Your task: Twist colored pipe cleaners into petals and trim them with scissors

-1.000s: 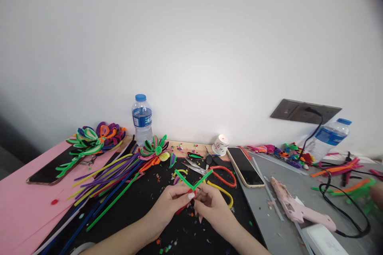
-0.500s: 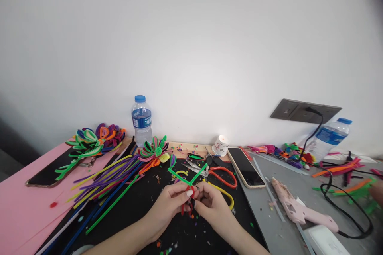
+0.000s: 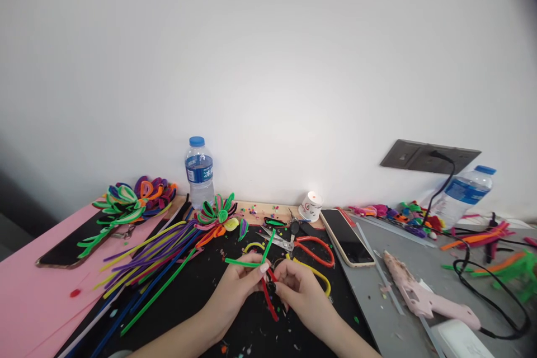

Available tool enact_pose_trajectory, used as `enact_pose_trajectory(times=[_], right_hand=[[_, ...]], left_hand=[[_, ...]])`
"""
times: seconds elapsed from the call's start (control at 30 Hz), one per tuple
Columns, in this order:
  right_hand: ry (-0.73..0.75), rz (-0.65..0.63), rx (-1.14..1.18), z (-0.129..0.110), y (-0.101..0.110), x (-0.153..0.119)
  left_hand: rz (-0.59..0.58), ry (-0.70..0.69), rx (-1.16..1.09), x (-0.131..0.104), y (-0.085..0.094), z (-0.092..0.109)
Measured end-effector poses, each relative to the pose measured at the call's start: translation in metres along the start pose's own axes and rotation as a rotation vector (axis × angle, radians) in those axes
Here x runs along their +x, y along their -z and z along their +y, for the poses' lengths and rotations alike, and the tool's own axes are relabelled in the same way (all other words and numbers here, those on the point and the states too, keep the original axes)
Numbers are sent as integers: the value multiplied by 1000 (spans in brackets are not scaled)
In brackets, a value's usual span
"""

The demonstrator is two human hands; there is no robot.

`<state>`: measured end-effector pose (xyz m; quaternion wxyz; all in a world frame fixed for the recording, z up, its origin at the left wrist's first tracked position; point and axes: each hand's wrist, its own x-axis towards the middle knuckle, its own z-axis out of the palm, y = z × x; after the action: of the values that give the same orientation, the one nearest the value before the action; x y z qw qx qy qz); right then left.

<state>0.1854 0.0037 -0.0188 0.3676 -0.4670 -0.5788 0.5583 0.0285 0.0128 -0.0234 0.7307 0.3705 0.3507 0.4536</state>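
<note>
Green fuzzy stem, seen from the head camera, sits at the centre of the work, just above the black mat. It is bent sharply, one arm toward nine o'clock, the other toward twelve. The left hand pinches it at the bend between thumb and fingers, probably because gripping there steadies both arms at once. Red fuzzy stem shows below, one strand pointing toward six o'clock; the right hand has its fingertips closed on another red strand, likely to control it against the green bend. Exactly how red and green join is hidden by the fingers.

At two o'clock, the scissors lie with handles toward the right hand, a handy place for picking up. A bundle of loose stems fans out at ten o'clock, ends spread, which seems to make single colours easy to draw. The glue gun rests on its side at three o'clock, apart from the stems, perhaps for its cord's reach.
</note>
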Motion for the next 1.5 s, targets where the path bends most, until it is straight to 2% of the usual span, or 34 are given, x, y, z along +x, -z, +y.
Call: enact_pose_trajectory(times=[0.27,0.43,0.63,0.8,0.9,1.23,1.5], right_hand=[[-84,20,77,-1,7,2],[-100,44,250,1,10,3],[-82,68,421,0,12,4],[-87,71,427,-2,11,4],[-97,62,423,-3,11,4],[-71,12,385,0,9,3],[-52,39,405,-6,8,1]], left_hand=[[-9,-36,8,1,2,1],[-11,49,-63,1,4,3],[-145,149,-235,1,6,5],[-275,237,-407,2,7,15],[-306,274,-460,2,8,16],[-174,251,-266,3,12,3],[-210,206,-59,3,8,3]])
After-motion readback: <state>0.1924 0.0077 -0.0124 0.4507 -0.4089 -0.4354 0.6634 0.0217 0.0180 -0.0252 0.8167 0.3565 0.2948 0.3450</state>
